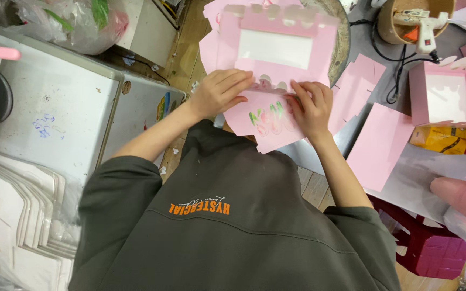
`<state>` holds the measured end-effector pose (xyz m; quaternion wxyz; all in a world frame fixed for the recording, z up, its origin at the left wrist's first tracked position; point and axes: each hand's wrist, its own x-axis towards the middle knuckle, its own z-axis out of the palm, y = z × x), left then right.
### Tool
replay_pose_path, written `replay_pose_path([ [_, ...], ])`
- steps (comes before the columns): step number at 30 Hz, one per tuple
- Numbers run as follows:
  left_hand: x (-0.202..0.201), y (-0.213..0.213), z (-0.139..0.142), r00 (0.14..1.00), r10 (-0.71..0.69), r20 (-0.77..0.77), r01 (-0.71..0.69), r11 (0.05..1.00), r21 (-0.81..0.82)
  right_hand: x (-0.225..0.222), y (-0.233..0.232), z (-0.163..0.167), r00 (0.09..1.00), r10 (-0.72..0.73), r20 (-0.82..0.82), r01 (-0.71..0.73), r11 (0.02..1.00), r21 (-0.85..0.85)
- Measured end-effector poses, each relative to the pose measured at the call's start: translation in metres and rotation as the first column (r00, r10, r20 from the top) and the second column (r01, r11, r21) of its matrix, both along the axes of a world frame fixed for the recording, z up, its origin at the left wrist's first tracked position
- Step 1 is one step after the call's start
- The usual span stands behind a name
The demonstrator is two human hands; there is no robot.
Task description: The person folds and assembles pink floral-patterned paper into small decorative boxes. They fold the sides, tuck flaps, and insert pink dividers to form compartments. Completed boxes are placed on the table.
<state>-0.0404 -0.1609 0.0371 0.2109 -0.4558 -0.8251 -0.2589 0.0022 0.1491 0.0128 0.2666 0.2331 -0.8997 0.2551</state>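
Both forearms reach up from the dark green sweatshirt (pixel 233 226) toward 12 o'clock, converging on a flat pink box blank (pixel 276 64) with a clear window in its upper panel. The blank lies at the top centre of the view, over the edge of a grey table (pixel 362 43).

The left hand (pixel 219 94) comes in from 7 o'clock, wrist bent slightly, palm down. Its fingers lie together and nearly straight, pointing toward 3 o'clock, pressing flat on the blank's lower flap (pixel 265 118) just beside the scalloped fold line.

The right hand (pixel 311 108) comes in from 5 o'clock, also palm down. Its fingers are a little spread and curled, tips on the fold line, the thumb tucked under the flap's edge so the flap is pinched between thumb and fingers.

At 3 o'clock of the hands stands a folded pink box (pixel 449 94), with loose pink sheets (pixel 378 145) between it and the right forearm. A glue gun (pixel 422 27) rests at 1 o'clock. Stacked white blanks (pixel 22 210) lie at 8 o'clock.
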Motion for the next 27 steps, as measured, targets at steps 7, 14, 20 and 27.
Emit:
replay_pose_path([
  [7,0.007,0.004,-0.011,0.970,0.121,0.211,-0.177,0.948,0.267,0.010,0.004,-0.012,1.000,0.019,-0.014,-0.020,0.998,-0.062],
  [14,0.001,0.010,-0.030,0.683,0.045,0.729,-0.394,0.863,0.316,0.016,-0.005,-0.007,0.980,-0.062,0.187,0.116,0.948,-0.298],
  [20,0.008,0.010,-0.041,0.679,0.049,0.733,-0.395,0.866,0.308,0.023,0.006,-0.001,0.867,0.087,0.491,0.242,0.787,-0.567],
  [27,0.048,-0.002,-0.035,0.759,0.130,0.638,-0.340,0.915,0.218,0.057,0.015,-0.016,0.697,0.352,0.624,0.380,0.557,-0.739],
])
